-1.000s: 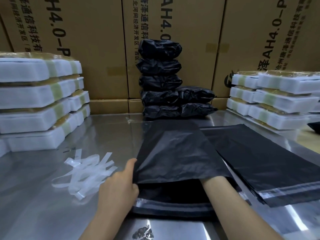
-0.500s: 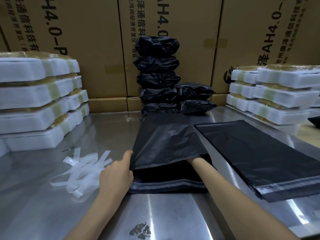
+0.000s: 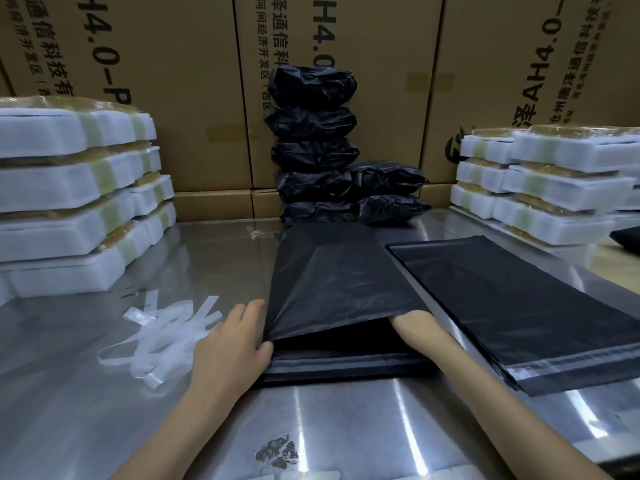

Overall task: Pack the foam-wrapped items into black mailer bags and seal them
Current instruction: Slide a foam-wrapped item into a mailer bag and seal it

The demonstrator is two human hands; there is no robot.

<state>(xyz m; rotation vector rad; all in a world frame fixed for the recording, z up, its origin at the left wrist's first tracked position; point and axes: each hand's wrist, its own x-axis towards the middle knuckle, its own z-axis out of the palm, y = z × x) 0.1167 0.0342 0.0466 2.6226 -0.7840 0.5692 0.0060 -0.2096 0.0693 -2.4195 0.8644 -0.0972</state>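
1. Your left hand (image 3: 230,344) pinches the upper lip of the open bag (image 3: 332,282) at its near left corner, thumb on top. Your right forearm (image 3: 446,355) runs into the mouth; that hand is hidden inside, so you cannot tell whether it is spread or holding anything.

2. The bag lies flat on the steel table (image 3: 346,427) at about 12 o'clock from you, mouth toward you, its pale sealing strip (image 3: 346,363) on the lower lip.

3. Expect the film to be thin, limp and slick: it will likely sag shut once released, so keep the lip lifted. The foam-wrapped items should be light and slightly squashy; take one by its long edges.

4. Foam-wrapped stacks stand at 10 o'clock (image 3: 76,195) and 2 o'clock (image 3: 540,188). Spare flat bags (image 3: 526,306) lie at 1 o'clock, just beside the open one. Filled bags (image 3: 315,150) are piled at 12 o'clock against the cardboard boxes (image 3: 173,81).

5. Peeled strips (image 3: 162,337) sit at 10 o'clock, just beside your left hand; they could cling to the adhesive.
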